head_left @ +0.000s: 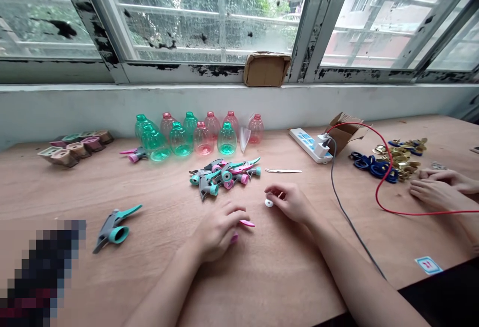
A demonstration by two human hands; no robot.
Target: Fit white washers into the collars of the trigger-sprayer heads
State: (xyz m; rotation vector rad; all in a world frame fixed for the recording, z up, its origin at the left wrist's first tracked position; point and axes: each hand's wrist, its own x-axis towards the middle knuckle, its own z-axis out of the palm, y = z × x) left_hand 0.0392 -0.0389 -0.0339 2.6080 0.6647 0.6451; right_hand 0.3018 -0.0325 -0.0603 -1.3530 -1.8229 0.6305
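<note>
My left hand (220, 227) is closed over a trigger spray head, which it mostly hides; the pink trigger (247, 223) and part of a pink collar (234, 238) show beyond the fingers. To its right, my right hand (290, 201) pinches a small white washer (268, 202) at the table surface. Just behind both hands lies a heap of grey spray heads (224, 174) with teal or pink triggers and collars. Another teal and grey spray head (116, 228) rests alone on the left.
Green bottles (181, 143) and red bottles (204, 142) stand near the wall. Tweezers (283, 171) lie behind my right hand. A power strip (309, 145) has grey and red cables trailing forward. At right, another person's hands (436, 187) rest beside gold and blue parts (404, 167).
</note>
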